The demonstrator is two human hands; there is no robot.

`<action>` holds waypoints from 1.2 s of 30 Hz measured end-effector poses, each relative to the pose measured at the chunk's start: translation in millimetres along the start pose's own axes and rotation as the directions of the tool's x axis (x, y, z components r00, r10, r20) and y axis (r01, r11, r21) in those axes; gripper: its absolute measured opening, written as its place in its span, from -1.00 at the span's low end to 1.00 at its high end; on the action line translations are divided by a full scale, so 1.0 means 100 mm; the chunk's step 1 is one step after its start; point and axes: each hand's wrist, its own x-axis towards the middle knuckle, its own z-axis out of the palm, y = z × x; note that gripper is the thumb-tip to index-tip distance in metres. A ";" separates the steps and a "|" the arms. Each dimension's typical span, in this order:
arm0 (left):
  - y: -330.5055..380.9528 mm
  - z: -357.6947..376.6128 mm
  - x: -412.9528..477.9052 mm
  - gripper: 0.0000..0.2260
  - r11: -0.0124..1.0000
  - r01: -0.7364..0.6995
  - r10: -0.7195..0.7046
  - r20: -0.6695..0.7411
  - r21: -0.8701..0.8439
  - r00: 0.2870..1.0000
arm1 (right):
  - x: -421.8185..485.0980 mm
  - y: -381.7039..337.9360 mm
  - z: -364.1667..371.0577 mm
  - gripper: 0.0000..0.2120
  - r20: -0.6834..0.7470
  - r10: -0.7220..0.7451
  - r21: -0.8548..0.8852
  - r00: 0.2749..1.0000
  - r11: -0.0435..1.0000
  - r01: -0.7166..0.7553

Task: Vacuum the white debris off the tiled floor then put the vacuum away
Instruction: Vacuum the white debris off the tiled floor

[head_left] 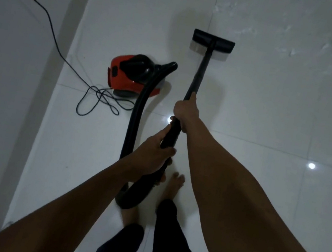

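Note:
A red and black canister vacuum [125,77] sits on the white tiled floor [272,113] at centre left. Its black hose [137,116] loops down to the wand [199,70], which ends in a flat black floor head [213,40] resting on the tiles ahead. My right hand [185,110] grips the wand higher up. My left hand [153,154] grips the lower handle end where the hose joins. White debris [249,27] is scattered over the floor beyond and right of the head.
The black power cord [47,15] runs from the upper left along the wall [4,76] and lies in loose coils beside the vacuum. My bare feet [173,184] stand just below the hands. Ceiling lights reflect on the glossy tiles at right.

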 end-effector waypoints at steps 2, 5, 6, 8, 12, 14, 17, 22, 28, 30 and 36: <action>-0.16 0.01 -0.13 -0.39 1.000 0.008 -0.008 0.009 0.003 1.000 | -0.06 0.18 0.11 -0.21 -0.003 0.016 0.053 1.000 0.998 -0.016; -0.36 0.01 -0.26 -0.40 1.000 0.003 -0.003 0.025 0.003 1.000 | -0.11 0.40 0.24 -0.20 0.008 0.032 0.107 0.999 0.994 -0.032; -0.41 0.02 -0.29 -0.40 1.000 0.003 -0.003 0.027 -0.003 1.000 | -0.12 0.47 0.27 -0.20 0.011 0.035 0.115 0.999 0.993 -0.036; -0.49 0.06 -0.31 -0.39 1.000 -0.006 0.006 0.020 -0.011 1.000 | -0.13 0.57 0.30 -0.20 0.015 0.049 0.131 0.999 0.990 -0.051; -0.56 0.12 -0.24 -0.39 1.000 -0.029 0.029 0.015 0.012 0.999 | -0.03 0.66 0.28 -0.21 0.035 0.071 0.157 0.997 0.985 -0.076; -0.54 0.15 -0.13 -0.38 1.000 -0.023 0.023 0.020 0.013 1.000 | 0.04 0.65 0.23 -0.20 0.044 0.067 0.165 0.997 0.984 -0.074; -0.49 0.20 0.04 -0.37 1.000 -0.004 0.004 0.025 0.006 1.000 | 0.22 0.61 0.16 -0.21 0.050 0.055 0.169 0.997 0.984 -0.062; -0.38 0.32 0.40 -0.37 0.998 0.058 -0.058 0.007 -0.011 0.998 | 0.57 0.55 -0.02 -0.33 0.103 -0.022 0.163 0.994 0.987 0.005; 0.10 0.48 1.01 -0.37 0.998 0.052 -0.053 -0.046 -0.034 0.998 | 1.20 0.14 -0.40 -0.25 0.114 0.000 0.165 0.993 0.986 -0.019; 0.28 0.52 1.18 -0.37 0.998 0.055 -0.057 -0.066 -0.034 0.996 | 1.37 -0.02 -0.51 -0.27 0.115 0.001 0.153 0.993 0.988 -0.019; 0.71 0.61 1.58 -0.35 0.995 -0.059 0.068 -0.114 0.078 0.991 | 1.74 -0.36 -0.76 -0.41 0.137 -0.003 0.236 0.991 0.971 -0.029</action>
